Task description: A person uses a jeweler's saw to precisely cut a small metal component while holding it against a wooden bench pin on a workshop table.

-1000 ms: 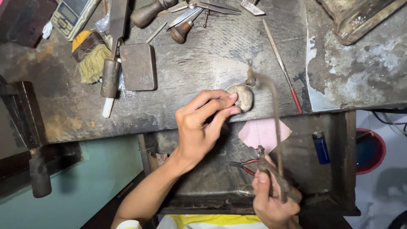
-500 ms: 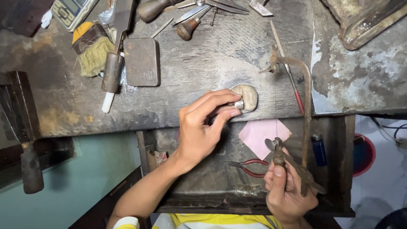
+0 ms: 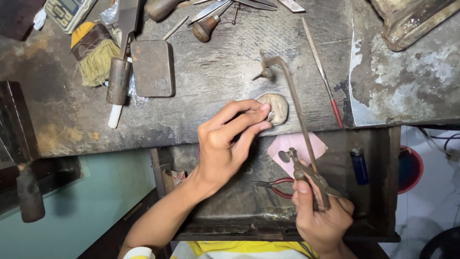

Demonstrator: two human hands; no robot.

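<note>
At the bottom right of the frame, the right hand [image 3: 322, 221] was closed tight around the handle of a thin metal saw frame [image 3: 294, 115], which reached up the middle of the picture to the tabletop [image 3: 215, 72]. To the left of it, in the middle of the frame, the left hand [image 3: 225, 144] pinched a small shiny piece [image 3: 271, 115] with its fingertips and pressed it against a round worn peg [image 3: 277, 106] at the front edge of the tabletop. The saw's top end sat just above that peg. Under the hands lay an open drawer [image 3: 378, 192] with a pink paper [image 3: 292, 144], red-handled pliers [image 3: 280, 188] and a blue lighter [image 3: 359, 166] inside. Farther up, a thin file with a red tip [image 3: 322, 72] lay to the right of the saw. At the upper left sat a flat metal block [image 3: 152, 68], a yellow brush [image 3: 98, 60] and some tools with wooden handles [image 3: 206, 28]. The step looked like sawing the small piece. The next move seemed to need a steady pinch from the left hand and slow, straight strokes from the right.
</note>
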